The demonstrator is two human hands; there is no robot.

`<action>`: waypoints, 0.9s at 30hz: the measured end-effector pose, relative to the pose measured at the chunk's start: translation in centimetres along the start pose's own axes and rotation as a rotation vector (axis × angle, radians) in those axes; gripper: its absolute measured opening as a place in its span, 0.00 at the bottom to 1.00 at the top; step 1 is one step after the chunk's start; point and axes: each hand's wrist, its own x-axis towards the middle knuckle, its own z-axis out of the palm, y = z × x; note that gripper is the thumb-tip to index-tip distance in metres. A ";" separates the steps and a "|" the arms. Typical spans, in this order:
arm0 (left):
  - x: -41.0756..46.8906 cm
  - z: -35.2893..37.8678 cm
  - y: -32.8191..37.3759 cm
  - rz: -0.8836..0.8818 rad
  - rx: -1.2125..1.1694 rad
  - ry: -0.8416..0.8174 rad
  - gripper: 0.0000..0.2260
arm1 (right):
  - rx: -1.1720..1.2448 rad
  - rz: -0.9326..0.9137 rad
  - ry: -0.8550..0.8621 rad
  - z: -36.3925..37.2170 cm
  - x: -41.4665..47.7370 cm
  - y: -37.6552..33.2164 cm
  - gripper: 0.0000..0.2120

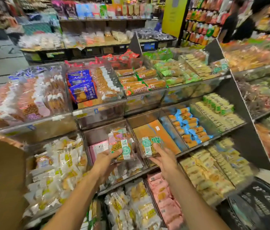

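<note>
Glossy clear plastic wraps the snack packs (122,145); bins (97,113) look transparent acrylic.

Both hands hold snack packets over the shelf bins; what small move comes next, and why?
Probably the right hand should lower its packet into the bin below it: that bin shows bare orange cardboard, while the blue packets beside it fill their bin. The left hand grips a stack of packets, likely to follow.

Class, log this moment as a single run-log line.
scene: shop snack shelf | left hand: holds stacked packets | right hand: holds single packet | packets apart, not touching
</note>
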 end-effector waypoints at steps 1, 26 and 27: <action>-0.1 0.9 -0.4 -0.013 0.016 -0.025 0.17 | 0.034 0.006 0.048 -1.1 -1.3 -0.2 0.12; -6.4 36.8 -13.0 -0.182 0.348 -0.570 0.08 | 0.373 -0.252 0.620 -36.9 -16.0 -8.9 0.12; -6.6 38.1 -13.9 -0.195 0.344 -0.578 0.13 | 0.373 -0.262 0.617 -38.3 -16.6 -9.4 0.13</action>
